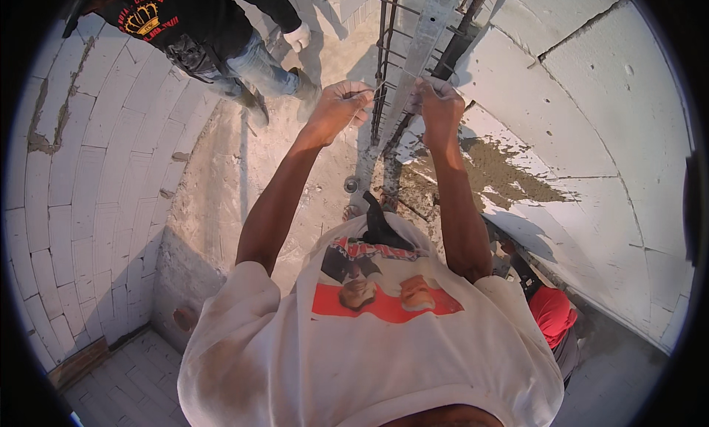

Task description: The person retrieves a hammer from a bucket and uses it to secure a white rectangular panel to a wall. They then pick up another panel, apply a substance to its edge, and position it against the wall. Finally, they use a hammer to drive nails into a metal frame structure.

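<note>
A reinforcing-bar column cage [383, 39] stands upright before me, with a grey metal straightedge bar [430, 28] running along it. My left hand [343, 109] is closed, fingers pinched together just left of the cage. On the other side my right hand [439, 108] is closed too, its thumb and fingers pinched close to the bar. A thin pale strand [405, 73], wire or string, seems to stretch between both hands across the bar. Its ends are hidden inside my fingers.
A co-worker [221, 43] in a black top, jeans and white glove stands at far left. Block walls rise on the left [111, 146] and right [576, 94], the latter smeared with wet mortar [509, 172]. Someone in red [552, 316] is low at my right.
</note>
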{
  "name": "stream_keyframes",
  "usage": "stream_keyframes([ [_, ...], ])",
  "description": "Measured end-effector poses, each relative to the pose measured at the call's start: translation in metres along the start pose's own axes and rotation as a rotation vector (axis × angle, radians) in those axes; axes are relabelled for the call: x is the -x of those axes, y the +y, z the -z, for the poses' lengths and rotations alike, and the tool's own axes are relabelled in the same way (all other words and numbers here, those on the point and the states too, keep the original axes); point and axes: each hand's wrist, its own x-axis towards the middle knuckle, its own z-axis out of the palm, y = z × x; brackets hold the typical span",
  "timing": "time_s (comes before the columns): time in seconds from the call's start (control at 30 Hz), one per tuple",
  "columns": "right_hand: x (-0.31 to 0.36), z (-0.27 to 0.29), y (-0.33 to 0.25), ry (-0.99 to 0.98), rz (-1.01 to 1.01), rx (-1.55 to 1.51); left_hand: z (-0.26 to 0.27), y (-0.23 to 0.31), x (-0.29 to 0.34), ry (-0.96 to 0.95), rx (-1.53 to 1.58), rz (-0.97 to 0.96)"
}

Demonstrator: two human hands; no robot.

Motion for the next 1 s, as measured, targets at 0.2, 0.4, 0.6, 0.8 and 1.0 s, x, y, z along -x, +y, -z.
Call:
stream_keyframes([
  [0.2, 0.002, 0.004, -0.005, -0.143, -0.055, -0.263, -0.006, 0.003, -0.02, 0.006, 0.246, 0.004],
  [0.4, 0.013, -0.005, -0.003, -0.205, 0.159, -0.507, -0.011, -0.013, -0.046, -0.045, 0.249, -0.1],
  [0.6, 0.025, -0.007, -0.028, -0.242, 0.108, -0.595, -0.019, 0.003, -0.041, -0.104, 0.256, -0.198],
  [0.8, 0.084, -0.013, -0.046, -0.573, -0.338, -0.631, -0.025, 0.024, -0.061, 0.0, 0.091, -0.209],
  [1.0, 0.116, -0.041, -0.048, -0.628, 0.007, -0.116, -0.023, 0.038, -0.083, -0.126, -0.077, -0.168],
])
